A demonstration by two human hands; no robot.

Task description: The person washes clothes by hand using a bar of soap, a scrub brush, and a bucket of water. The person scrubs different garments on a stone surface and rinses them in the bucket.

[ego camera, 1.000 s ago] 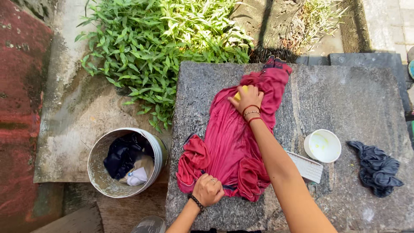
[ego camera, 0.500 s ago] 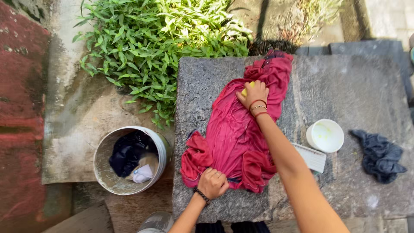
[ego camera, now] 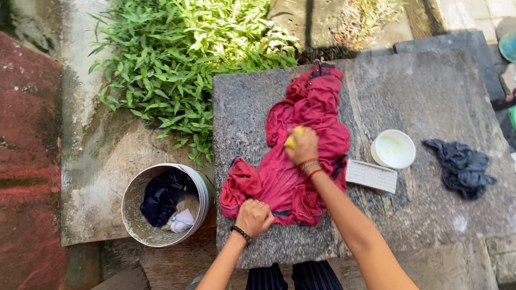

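Red garment (ego camera: 301, 161), spread at frame centre on the stone surface (ego camera: 430, 96), long axis running upper right to lower left: pressed mid-length by the right hand (ego camera: 303, 146), fingers curled around a yellow soap (ego camera: 291, 140); lower edge pinned by the fisted left hand (ego camera: 253, 217).

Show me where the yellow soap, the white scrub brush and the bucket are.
yellow soap (ego camera: 292, 138), head view, end showing past the right hand's fingers.
white scrub brush (ego camera: 371, 175), head view, middle of its back.
bucket (ego camera: 200, 185), head view, right rim.
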